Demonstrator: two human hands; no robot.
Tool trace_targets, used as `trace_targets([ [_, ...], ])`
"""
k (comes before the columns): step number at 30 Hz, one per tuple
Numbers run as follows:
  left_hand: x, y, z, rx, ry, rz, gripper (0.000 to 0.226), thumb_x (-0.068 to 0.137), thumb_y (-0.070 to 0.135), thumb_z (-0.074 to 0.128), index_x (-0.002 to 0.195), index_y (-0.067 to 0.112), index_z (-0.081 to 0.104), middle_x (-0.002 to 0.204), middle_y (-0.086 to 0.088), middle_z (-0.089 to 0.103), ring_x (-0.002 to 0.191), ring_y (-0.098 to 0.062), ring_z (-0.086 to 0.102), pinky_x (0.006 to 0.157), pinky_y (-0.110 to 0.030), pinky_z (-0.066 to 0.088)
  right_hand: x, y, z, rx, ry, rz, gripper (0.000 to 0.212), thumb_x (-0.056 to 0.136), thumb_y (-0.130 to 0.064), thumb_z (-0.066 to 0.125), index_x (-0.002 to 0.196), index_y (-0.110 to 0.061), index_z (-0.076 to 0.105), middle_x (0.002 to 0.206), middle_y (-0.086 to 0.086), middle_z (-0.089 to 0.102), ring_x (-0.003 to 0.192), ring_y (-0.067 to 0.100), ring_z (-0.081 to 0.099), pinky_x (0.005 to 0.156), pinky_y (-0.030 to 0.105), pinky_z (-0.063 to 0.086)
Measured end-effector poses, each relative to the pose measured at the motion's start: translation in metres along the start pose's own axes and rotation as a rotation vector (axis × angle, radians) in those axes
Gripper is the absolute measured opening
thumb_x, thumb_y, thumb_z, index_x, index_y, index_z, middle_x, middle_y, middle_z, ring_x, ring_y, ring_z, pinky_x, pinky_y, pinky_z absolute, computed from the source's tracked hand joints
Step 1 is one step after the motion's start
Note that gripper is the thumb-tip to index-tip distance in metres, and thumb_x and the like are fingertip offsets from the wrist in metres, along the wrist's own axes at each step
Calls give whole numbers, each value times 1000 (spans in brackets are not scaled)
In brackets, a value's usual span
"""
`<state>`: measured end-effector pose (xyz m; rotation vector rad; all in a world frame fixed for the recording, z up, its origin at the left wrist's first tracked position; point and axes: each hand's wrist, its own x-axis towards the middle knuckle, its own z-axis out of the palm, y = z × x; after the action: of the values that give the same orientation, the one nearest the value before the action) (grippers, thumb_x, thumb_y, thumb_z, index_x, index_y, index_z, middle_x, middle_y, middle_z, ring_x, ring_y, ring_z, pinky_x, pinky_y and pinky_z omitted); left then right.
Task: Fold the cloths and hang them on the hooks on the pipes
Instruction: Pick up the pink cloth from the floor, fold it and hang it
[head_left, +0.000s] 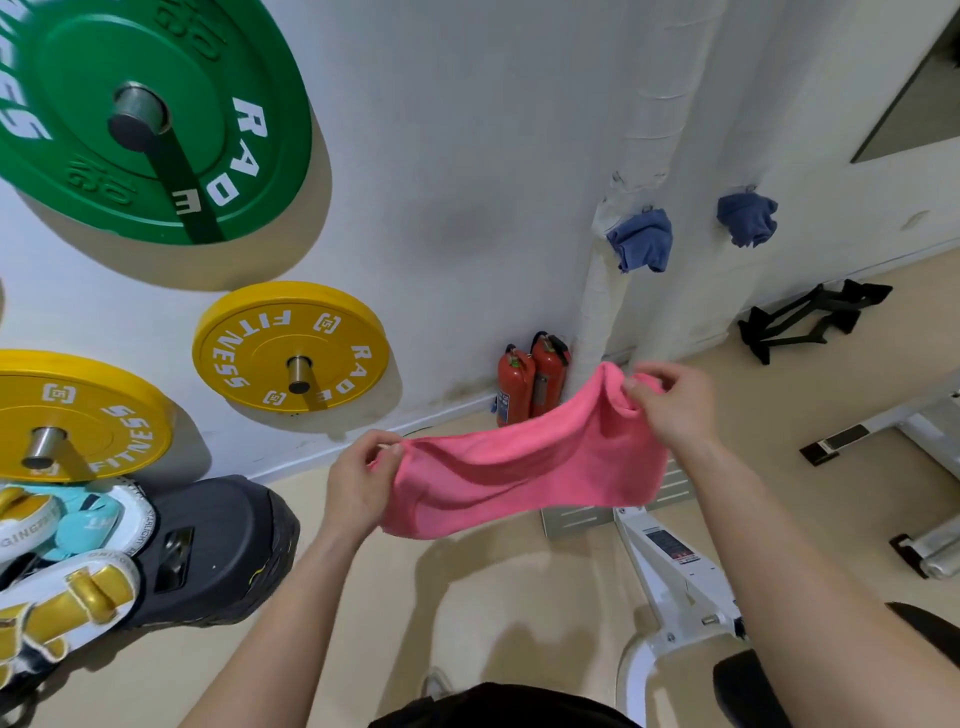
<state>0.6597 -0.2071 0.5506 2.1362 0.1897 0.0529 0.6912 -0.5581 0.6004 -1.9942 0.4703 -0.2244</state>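
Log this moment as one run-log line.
stage: folding | left hand: pinches pink cloth | right hand: pinches pink cloth | hung: lighter blue cloth, darker blue cloth

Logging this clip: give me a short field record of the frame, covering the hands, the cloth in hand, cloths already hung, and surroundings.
left hand: pinches the pink cloth's left end
right hand: pinches its right end, held higher
pink cloth: stretched in the air between both hands, sagging in the middle, not hung
first blue cloth: hangs bunched on the wrapped pipe
second blue cloth: hangs bunched further right
floor: two fire extinguishers at the pipe's foot
wall: green plate, yellow plates on pegs
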Motion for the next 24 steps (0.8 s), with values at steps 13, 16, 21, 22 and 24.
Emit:
trace_targets([
  [13,-26,49,77,-177,-197,-54,12,86,12,68,86,23,66,76,4,68,75,-20,65,73,-31,54,-94,42,89,375,-254,287,13,96,-12,60,99,-1,65,83,9,71,73,13,66,65,28,50],
  [16,-33,42,75,-240,-274,-123,10,82,7,73,84,17,72,71,6,69,72,-26,66,75,-47,58,-104,42,86,460,-294,283,12,91,-8,67,91,3,67,80,20,71,68,18,65,66,33,52],
  [21,-41,47,76,-395,-280,-244,3,81,8,77,81,9,74,56,-5,59,57,-15,60,56,-31,55,-116,40,79,508,-310,245,7,85,-7,73,80,-3,69,83,28,70,76,30,67,79,47,53],
  [22,-43,49,76,-431,-286,-248,4,82,8,77,82,6,74,59,-10,62,59,-16,63,56,-30,56,-118,39,79,495,-312,225,8,85,-7,74,78,-6,69,80,24,71,76,29,68,79,47,54],
  [24,-46,53,75,-482,-305,-234,7,85,7,74,85,0,73,69,-19,69,64,-20,68,60,-35,59,-120,38,77,476,-314,197,10,84,-6,75,76,-9,70,76,18,72,76,28,69,78,46,55],
])
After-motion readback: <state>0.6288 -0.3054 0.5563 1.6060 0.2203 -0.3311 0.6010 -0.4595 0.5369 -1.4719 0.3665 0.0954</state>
